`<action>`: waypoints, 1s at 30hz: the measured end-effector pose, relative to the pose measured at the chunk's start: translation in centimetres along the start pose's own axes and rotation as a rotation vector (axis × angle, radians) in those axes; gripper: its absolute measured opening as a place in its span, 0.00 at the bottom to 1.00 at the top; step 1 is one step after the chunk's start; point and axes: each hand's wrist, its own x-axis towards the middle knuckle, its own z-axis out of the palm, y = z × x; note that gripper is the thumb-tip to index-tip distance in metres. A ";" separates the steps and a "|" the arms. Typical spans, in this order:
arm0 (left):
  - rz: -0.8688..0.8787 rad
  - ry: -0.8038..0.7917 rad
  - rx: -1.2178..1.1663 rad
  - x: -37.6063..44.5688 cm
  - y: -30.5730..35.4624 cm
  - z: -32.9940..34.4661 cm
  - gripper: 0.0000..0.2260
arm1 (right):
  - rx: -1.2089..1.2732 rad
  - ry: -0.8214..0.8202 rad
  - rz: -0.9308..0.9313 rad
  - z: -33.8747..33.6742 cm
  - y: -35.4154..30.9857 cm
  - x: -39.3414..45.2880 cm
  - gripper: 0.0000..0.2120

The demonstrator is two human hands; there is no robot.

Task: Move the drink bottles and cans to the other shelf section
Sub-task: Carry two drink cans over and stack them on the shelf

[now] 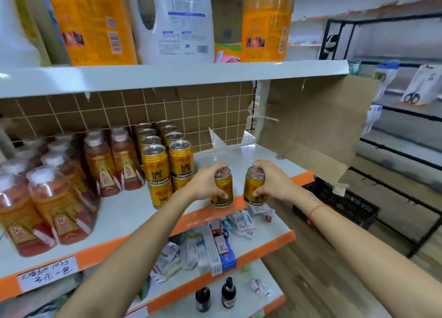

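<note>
L grip [207, 183] holds can [223, 193], R grip [271, 179] holds 2nd can [254, 189]

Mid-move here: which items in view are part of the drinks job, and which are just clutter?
Job items:
- gold can in left hand
- gold can in right hand
- stacked gold cans
- amber drink bottles

Clutter:
- detergent jugs on the shelf above
- small boxes on the shelf below
- dark bottles, lowest shelf
- black crate

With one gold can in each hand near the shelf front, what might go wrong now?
1. Both cans, the left hand's can and the right hand's can, are at the orange shelf edge; set down there, either may tip onto the small boxes below.
2. The left hand is close to the stacked gold cans; a bump could topple them.
3. Each grip is mostly fingertips, so a can may slip.
</note>
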 end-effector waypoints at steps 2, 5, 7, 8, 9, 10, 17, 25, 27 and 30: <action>-0.013 0.001 0.038 0.9 -0.3 0.0 0.40 | 0.001 0.009 -0.023 0.1 0.2 1.6 0.39; -0.057 0.014 0.077 2.4 -0.8 0.5 0.40 | 0.014 -0.006 -0.058 0.3 0.9 4.0 0.39; -0.099 -0.003 0.100 3.2 -0.9 0.8 0.40 | 0.013 -0.028 -0.083 0.4 1.4 5.4 0.40; -0.123 -0.009 0.117 3.8 -1.0 1.0 0.40 | 0.006 -0.041 -0.096 0.5 1.7 6.1 0.40; -0.148 -0.011 0.129 4.4 -1.1 1.2 0.41 | -0.004 -0.055 -0.111 0.5 2.1 6.9 0.40; -0.169 -0.006 0.135 5.0 -1.1 1.4 0.41 | -0.013 -0.071 -0.129 0.5 2.4 7.7 0.40; -0.343 0.027 0.165 8.8 -1.1 2.0 0.39 | -0.016 -0.209 -0.282 0.3 4.8 13.2 0.42; -0.430 0.033 0.206 10.2 -1.5 1.9 0.40 | 0.021 -0.314 -0.374 2.4 5.2 16.8 0.41; -0.412 0.014 0.209 10.1 -1.9 1.7 0.39 | 0.041 -0.311 -0.375 2.7 5.2 17.2 0.40; -0.416 -0.024 0.207 10.1 -1.9 1.1 0.38 | 0.054 -0.311 -0.385 2.9 5.2 17.7 0.39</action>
